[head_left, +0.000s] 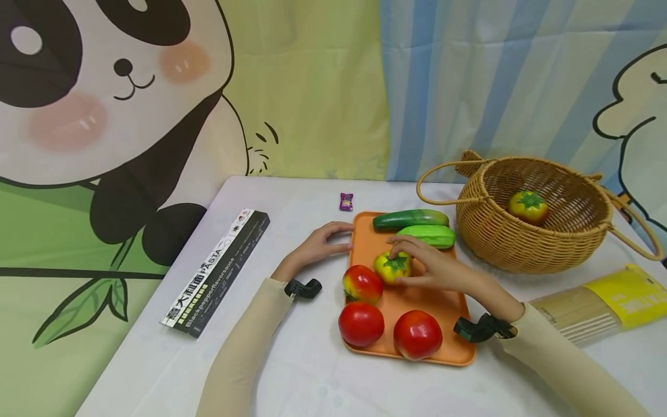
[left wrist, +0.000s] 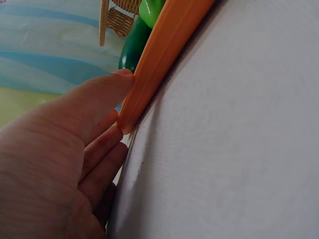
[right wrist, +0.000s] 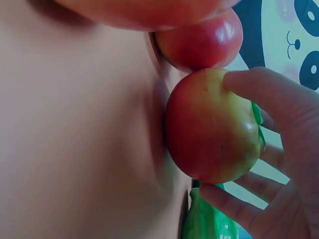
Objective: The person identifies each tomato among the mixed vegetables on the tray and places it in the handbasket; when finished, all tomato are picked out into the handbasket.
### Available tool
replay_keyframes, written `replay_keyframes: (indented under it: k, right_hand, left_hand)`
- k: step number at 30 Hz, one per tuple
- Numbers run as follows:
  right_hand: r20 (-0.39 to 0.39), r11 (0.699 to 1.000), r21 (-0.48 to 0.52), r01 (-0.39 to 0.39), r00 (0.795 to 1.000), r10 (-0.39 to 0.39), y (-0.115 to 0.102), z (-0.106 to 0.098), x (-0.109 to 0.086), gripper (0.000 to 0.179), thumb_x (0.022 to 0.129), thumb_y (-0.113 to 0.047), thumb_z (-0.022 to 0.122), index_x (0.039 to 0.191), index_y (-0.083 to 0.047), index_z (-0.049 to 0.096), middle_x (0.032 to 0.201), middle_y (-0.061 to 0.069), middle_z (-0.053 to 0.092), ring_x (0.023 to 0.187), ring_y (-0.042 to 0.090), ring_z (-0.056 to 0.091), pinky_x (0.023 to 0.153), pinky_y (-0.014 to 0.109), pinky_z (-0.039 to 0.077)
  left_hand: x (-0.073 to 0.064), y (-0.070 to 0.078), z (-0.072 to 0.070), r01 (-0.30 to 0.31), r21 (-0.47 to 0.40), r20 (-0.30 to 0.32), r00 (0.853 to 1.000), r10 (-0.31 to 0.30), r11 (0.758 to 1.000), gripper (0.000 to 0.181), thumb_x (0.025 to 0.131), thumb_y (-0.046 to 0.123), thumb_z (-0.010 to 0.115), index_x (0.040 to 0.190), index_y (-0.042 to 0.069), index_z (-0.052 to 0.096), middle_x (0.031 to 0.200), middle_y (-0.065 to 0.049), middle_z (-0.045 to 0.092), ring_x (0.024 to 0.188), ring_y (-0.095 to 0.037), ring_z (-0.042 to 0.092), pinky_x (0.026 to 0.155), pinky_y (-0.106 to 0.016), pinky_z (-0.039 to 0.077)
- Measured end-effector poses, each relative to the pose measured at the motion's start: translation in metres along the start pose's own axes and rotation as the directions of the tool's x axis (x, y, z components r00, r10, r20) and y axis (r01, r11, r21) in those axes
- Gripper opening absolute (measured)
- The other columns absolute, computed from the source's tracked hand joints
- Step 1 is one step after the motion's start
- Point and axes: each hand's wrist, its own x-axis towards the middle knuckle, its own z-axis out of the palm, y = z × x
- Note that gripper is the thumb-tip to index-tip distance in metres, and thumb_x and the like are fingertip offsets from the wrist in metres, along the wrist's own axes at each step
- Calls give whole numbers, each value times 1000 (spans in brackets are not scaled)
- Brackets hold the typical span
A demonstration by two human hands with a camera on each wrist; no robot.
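My right hand (head_left: 429, 263) reaches down over a yellow-topped tomato (head_left: 389, 269) with green sepals, on an orange tray (head_left: 417, 301). In the right wrist view, this tomato (right wrist: 212, 127) has a red underside, and thumb and fingers grip its opposite sides. My left hand (head_left: 325, 242) touches the tray's far left edge, thumb and fingertips against the rim. Also on the tray are a red-and-yellow tomato (head_left: 363, 284), two red tomatoes (head_left: 361, 324) toward the near end, a dark green cucumber (head_left: 411, 219) and a lighter green ridged vegetable (head_left: 428, 236).
A wicker basket (head_left: 526, 249) with looped handles stands right of the tray, with another yellow-green tomato (head_left: 528, 207) inside. Nearer me lies a pack of noodles (head_left: 583, 313). A black pasta box (head_left: 216, 272) lies at left, and a small purple wrapped sweet (head_left: 346, 201) behind the tray.
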Motion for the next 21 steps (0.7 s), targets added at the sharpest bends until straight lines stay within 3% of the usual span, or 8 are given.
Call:
replay_keyframes:
  k: [5, 10, 14, 21]
  right_hand:
    - [28, 1000, 14, -18, 999, 17, -1, 0, -2, 43, 84, -17, 79, 118, -8, 55, 130, 13, 57, 123, 31, 52, 102, 52, 44]
    - [68, 1000, 11, -15, 998, 14, 0, -3, -7, 55, 85, -19, 77, 134, -10, 54, 136, 8, 53, 130, 31, 44, 104, 55, 41]
    - [93, 1000, 14, -7, 996, 6, 2, -6, -11, 51, 86, -23, 76, 132, -15, 56, 136, 4, 51, 132, 27, 40, 105, 53, 42]
    - [113, 996, 35, -77, 991, 73, 2, -8, -17, 55, 83, -27, 80, 129, -14, 54, 132, 3, 51, 126, 22, 44, 106, 50, 41]
  left_hand:
    - [1, 0, 1, 4, 2, 3, 1000, -4, 1000, 50, 90, 27, 72, 136, 17, 57, 142, -1, 52, 135, -17, 43, 115, -40, 33]
    - [2, 0, 0, 10, 7, -1, 1000, -10, 1000, 49, 90, 27, 72, 136, 18, 58, 142, 0, 52, 135, -16, 43, 115, -39, 33]
    - [2, 0, -1, 12, 7, -2, 1000, -12, 1000, 49, 90, 27, 72, 135, 17, 58, 142, -2, 52, 135, -18, 43, 115, -41, 33]
    - [1, -1, 1, -2, -8, -6, 1000, 2, 1000, 49, 90, 26, 72, 136, 16, 58, 142, -2, 52, 135, -19, 43, 115, -42, 32]
